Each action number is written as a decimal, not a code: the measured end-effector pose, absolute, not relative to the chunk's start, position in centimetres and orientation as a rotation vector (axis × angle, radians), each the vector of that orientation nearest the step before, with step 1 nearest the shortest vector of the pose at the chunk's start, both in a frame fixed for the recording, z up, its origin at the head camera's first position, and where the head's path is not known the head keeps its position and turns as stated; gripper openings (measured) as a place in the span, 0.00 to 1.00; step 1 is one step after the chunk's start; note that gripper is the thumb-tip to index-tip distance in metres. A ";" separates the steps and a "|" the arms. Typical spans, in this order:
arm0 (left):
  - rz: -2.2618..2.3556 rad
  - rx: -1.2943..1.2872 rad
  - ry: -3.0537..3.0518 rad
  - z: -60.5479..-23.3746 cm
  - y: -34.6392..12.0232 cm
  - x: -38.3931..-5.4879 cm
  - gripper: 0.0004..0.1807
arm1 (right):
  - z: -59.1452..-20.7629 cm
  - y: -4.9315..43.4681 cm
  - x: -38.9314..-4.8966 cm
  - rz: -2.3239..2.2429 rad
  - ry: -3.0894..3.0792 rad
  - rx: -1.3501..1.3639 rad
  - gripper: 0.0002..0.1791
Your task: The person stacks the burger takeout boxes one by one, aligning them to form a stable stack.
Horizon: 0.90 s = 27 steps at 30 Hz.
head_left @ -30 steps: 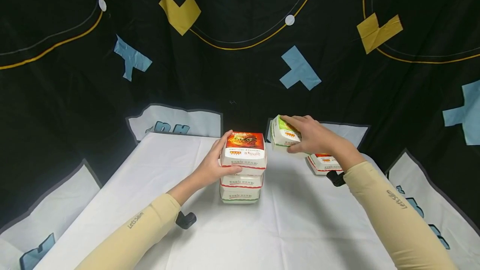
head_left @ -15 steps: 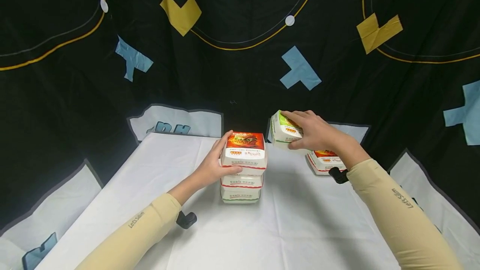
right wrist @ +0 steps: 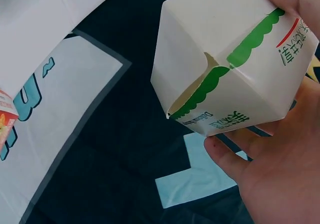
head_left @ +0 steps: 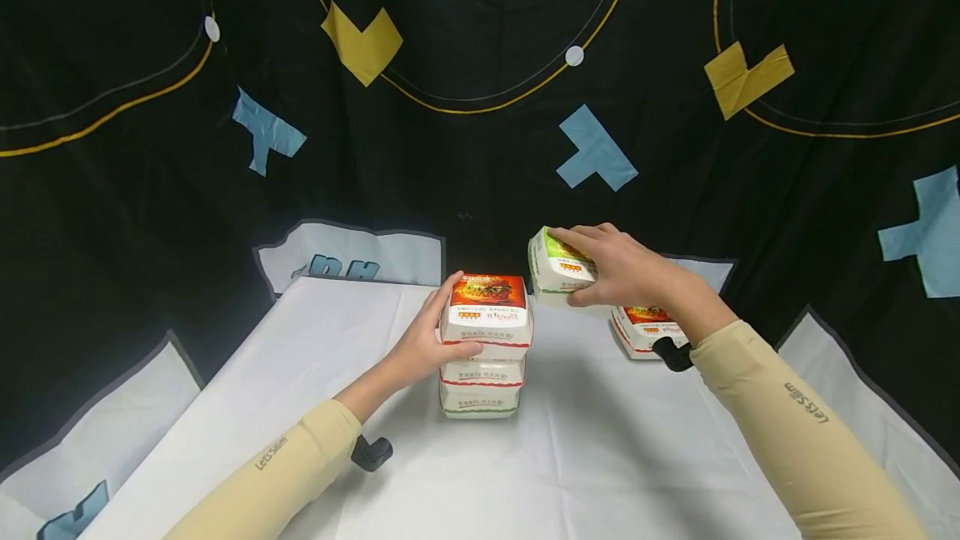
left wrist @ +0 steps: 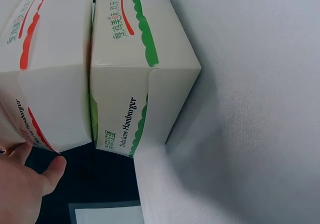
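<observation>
A stack of hamburger boxes stands on the white table. Its top box (head_left: pixel 487 317) has a red lid picture and red trim. My left hand (head_left: pixel 420 348) grips that top box from the left, thumb on the near face and fingers at the far left edge. Below it are a red-trimmed box (left wrist: pixel 60 78) and, at the bottom, a green-trimmed box (left wrist: pixel 120 73). My right hand (head_left: pixel 626 269) holds another green-trimmed hamburger box (right wrist: pixel 235 58) in the air, right of the stack and slightly higher; thumb and fingers span it. Its underside shows in the right wrist view.
Partly hidden behind my right wrist, a red hamburger box (head_left: pixel 647 332) lies on the table (head_left: pixel 480 482) at the right. A black curtain (head_left: pixel 480 165) with tape pieces hangs behind the table. Dark wrist-worn pieces show under both wrists.
My right hand first lifted the green-trimmed hamburger box slightly, then moved it a little left towards the stack. My left hand keeps its grip on the top box. The head view has tilted slightly up.
</observation>
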<state>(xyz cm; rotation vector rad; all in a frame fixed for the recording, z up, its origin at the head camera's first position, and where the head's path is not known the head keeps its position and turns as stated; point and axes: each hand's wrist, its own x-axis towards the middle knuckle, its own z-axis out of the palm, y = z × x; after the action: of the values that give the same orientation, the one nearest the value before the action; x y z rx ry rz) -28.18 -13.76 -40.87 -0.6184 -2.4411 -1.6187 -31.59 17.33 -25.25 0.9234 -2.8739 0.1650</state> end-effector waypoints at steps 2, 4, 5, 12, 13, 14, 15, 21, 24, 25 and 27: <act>-1.629 -0.619 -2.440 -40.9 -13.8 -28.2 0.58 | -25.1 17.2 -31.5 0.147 -2.872 0.935 0.52; -1.633 -0.620 -2.441 -40.9 -13.8 -28.3 0.58 | -24.8 17.1 -31.4 0.133 -2.867 0.948 0.52; -1.636 -0.621 -2.441 -40.9 -13.8 -28.3 0.58 | -24.7 17.1 -31.4 0.129 -2.865 0.954 0.52; -1.629 -0.610 -2.447 -40.8 -13.8 -28.3 0.57 | -23.8 16.3 -30.8 0.116 -2.857 0.986 0.51; -1.630 -0.614 -2.444 -40.7 -13.8 -28.4 0.57 | -23.7 16.2 -30.8 0.114 -2.859 0.986 0.51; -1.628 -0.614 -2.446 -40.6 -13.8 -28.4 0.57 | -23.6 16.2 -30.7 0.110 -2.862 0.986 0.51; -1.628 -0.618 -2.446 -40.6 -13.7 -28.4 0.57 | -23.5 16.0 -30.7 0.107 -2.862 0.986 0.51; -1.618 -0.625 -2.442 -40.6 -13.7 -28.4 0.57 | -23.1 15.3 -30.3 0.105 -2.867 0.989 0.51; -1.619 -0.620 -2.447 -40.6 -13.8 -28.3 0.58 | -22.9 14.9 -30.1 0.104 -2.870 1.000 0.50; -1.620 -0.623 -2.445 -40.6 -13.8 -28.3 0.58 | -22.8 14.8 -30.0 0.103 -2.869 1.006 0.50; -1.622 -0.616 -2.447 -40.5 -13.7 -28.3 0.58 | -22.6 14.5 -30.0 0.099 -2.863 1.017 0.50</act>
<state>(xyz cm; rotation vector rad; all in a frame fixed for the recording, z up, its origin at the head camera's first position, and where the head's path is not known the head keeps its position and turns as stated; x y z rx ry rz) -28.33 -13.70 -40.53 -0.6157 -2.4473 -1.6225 -29.96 14.50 -22.62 1.0170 -2.8631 0.0991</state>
